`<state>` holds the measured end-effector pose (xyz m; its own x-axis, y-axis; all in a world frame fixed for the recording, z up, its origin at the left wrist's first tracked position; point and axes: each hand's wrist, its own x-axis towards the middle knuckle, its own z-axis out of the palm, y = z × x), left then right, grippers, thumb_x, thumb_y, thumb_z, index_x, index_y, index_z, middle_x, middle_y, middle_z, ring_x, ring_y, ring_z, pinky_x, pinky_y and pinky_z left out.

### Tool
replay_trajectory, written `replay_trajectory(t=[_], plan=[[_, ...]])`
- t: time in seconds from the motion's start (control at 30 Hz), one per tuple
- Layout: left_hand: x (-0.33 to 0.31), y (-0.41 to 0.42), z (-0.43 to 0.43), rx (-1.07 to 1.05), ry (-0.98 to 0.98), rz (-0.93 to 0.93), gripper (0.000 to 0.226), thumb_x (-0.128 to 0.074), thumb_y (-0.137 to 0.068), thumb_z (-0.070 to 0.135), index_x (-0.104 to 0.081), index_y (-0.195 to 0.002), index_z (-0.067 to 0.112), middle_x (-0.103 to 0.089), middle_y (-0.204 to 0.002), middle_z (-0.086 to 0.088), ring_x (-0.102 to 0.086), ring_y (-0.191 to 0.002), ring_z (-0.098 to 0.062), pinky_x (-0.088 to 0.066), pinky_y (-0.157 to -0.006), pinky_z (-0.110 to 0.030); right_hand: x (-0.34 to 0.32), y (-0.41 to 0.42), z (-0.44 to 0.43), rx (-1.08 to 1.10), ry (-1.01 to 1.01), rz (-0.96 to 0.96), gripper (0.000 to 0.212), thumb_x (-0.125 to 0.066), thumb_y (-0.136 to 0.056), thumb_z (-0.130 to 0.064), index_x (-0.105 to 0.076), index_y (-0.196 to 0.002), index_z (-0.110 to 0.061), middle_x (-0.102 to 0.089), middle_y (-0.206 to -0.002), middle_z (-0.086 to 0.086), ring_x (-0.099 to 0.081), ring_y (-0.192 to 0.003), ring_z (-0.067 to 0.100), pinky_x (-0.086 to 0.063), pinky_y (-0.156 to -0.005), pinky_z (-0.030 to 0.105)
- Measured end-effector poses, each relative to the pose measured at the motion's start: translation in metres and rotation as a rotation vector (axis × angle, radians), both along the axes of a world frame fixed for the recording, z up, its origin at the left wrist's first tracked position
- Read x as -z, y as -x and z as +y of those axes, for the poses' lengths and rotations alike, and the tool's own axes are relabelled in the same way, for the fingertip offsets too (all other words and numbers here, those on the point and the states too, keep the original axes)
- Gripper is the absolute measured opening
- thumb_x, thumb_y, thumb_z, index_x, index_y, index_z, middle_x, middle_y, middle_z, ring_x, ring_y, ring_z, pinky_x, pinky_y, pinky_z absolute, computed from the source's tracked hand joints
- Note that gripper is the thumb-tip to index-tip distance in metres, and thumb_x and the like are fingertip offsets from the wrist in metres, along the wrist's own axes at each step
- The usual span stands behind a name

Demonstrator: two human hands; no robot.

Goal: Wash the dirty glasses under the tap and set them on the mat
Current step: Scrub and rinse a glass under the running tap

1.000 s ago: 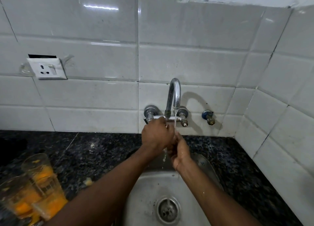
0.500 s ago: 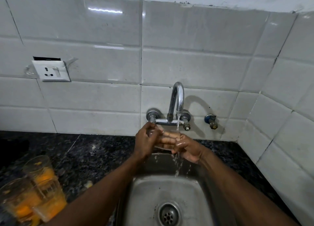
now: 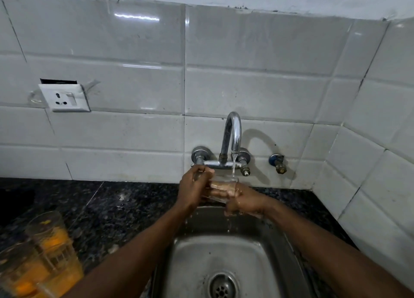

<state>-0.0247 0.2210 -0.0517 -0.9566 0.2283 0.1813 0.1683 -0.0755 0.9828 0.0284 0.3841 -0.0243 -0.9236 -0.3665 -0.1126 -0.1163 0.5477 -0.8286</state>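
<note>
A clear glass sits between both hands under the chrome tap, and water runs from the spout onto its rim. My left hand wraps the glass's left side. My right hand cups it from the right and below, fingers showing through the glass. Water drips off my right hand into the steel sink. Three dirty glasses with orange residue stand at the lower left on the dark counter. No mat is in view.
The black granite counter flanks the sink on both sides. White tiled walls close off the back and the right. A wall socket hangs at left, and a small side valve sits right of the tap. The drain lies low centre.
My hands have shifted from rubbing together under the stream to holding the glass upright beneath the spout. My right hand has turned to cup it from below.
</note>
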Motion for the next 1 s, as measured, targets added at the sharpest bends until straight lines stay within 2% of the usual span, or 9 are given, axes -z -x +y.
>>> replay_trajectory(t=[0.07,0.23,0.3,0.4,0.5,0.63,0.67,0.73,1.0], plan=[[0.002,0.0,0.001,-0.089,0.018,0.102,0.016,-0.054,-0.098,0.016,-0.065,-0.087,0.011,-0.067,-0.083,-0.005,-0.066,-0.071,-0.017,-0.053,-0.055,-0.021,-0.002,-0.002,-0.002,-0.051,-0.036,0.022,0.063,-0.051,-0.082,0.021,-0.056,-0.12,-0.03,-0.062,-0.114,-0.014,-0.064,-0.089,-0.009,-0.055,-0.073,0.017],[0.002,0.0,-0.001,0.047,0.158,-0.573,0.031,-0.049,-0.096,0.036,-0.063,-0.099,0.008,-0.066,-0.076,-0.01,-0.058,-0.056,-0.021,-0.042,-0.044,-0.024,-0.002,-0.001,0.003,-0.088,-0.362,0.115,0.056,-0.056,-0.079,0.0,-0.059,-0.129,-0.025,-0.064,-0.126,0.001,-0.063,-0.111,0.012,-0.054,-0.096,0.041],[0.007,0.0,0.001,0.0,0.053,-0.351,0.028,-0.052,-0.098,0.035,-0.064,-0.1,0.01,-0.069,-0.087,-0.011,-0.065,-0.065,-0.023,-0.05,-0.049,-0.027,-0.002,0.0,0.006,-0.071,-0.324,0.094,0.057,-0.057,-0.076,-0.004,-0.06,-0.128,-0.025,-0.066,-0.124,0.004,-0.065,-0.11,0.026,-0.054,-0.093,0.053],[0.01,-0.004,0.003,-0.167,0.081,-0.101,0.025,-0.053,-0.099,0.025,-0.065,-0.085,0.006,-0.068,-0.083,-0.016,-0.065,-0.069,-0.024,-0.054,-0.051,-0.032,-0.003,0.002,0.004,-0.087,-0.364,0.191,0.056,-0.055,-0.082,0.009,-0.058,-0.13,-0.02,-0.062,-0.128,0.004,-0.061,-0.116,0.021,-0.053,-0.098,0.039],[0.008,0.004,0.005,-0.112,0.131,-0.564,0.032,-0.045,-0.094,0.029,-0.064,-0.095,0.003,-0.067,-0.08,-0.019,-0.06,-0.061,-0.027,-0.045,-0.042,-0.027,0.0,0.004,0.001,-0.173,-0.592,0.492,0.071,-0.054,-0.078,0.009,-0.05,-0.138,-0.028,-0.056,-0.136,0.0,-0.052,-0.121,0.011,-0.046,-0.104,0.029],[0.005,0.009,0.004,0.078,0.049,-0.736,0.042,-0.043,-0.092,0.039,-0.062,-0.098,0.002,-0.067,-0.068,-0.014,-0.058,-0.05,-0.024,-0.045,-0.043,-0.025,-0.002,-0.001,-0.006,-0.122,-0.289,0.297,0.035,-0.063,-0.088,-0.012,-0.064,-0.121,-0.026,-0.066,-0.109,-0.014,-0.061,-0.099,-0.005,-0.052,-0.092,0.021],[0.004,0.005,0.006,0.123,-0.008,-0.767,0.043,-0.04,-0.095,0.04,-0.062,-0.093,0.003,-0.065,-0.063,-0.012,-0.057,-0.049,-0.023,-0.045,-0.042,-0.024,-0.003,-0.004,-0.013,0.018,-0.21,0.341,0.014,-0.065,-0.091,-0.025,-0.069,-0.104,-0.025,-0.067,-0.093,-0.017,-0.063,-0.086,-0.007,-0.054,-0.081,0.02],[0.008,0.0,0.013,0.191,-0.109,-0.801,0.049,-0.038,-0.099,0.043,-0.063,-0.086,0.003,-0.064,-0.063,-0.012,-0.057,-0.05,-0.022,-0.045,-0.043,-0.025,0.004,0.001,-0.021,0.357,-0.159,0.587,0.029,-0.06,-0.093,-0.042,-0.065,-0.071,-0.024,-0.063,-0.064,-0.01,-0.06,-0.06,0.0,-0.046,-0.059,0.02],[0.03,-0.005,0.015,0.14,0.065,-0.891,0.05,-0.034,-0.102,0.045,-0.057,-0.105,0.0,-0.065,-0.099,-0.02,-0.064,-0.087,-0.037,-0.053,-0.07,-0.041,0.001,0.013,-0.007,0.278,-0.756,1.033,0.038,-0.059,-0.091,-0.035,-0.063,-0.058,-0.016,-0.058,-0.048,0.001,-0.052,-0.04,0.016,-0.043,-0.049,0.022]])
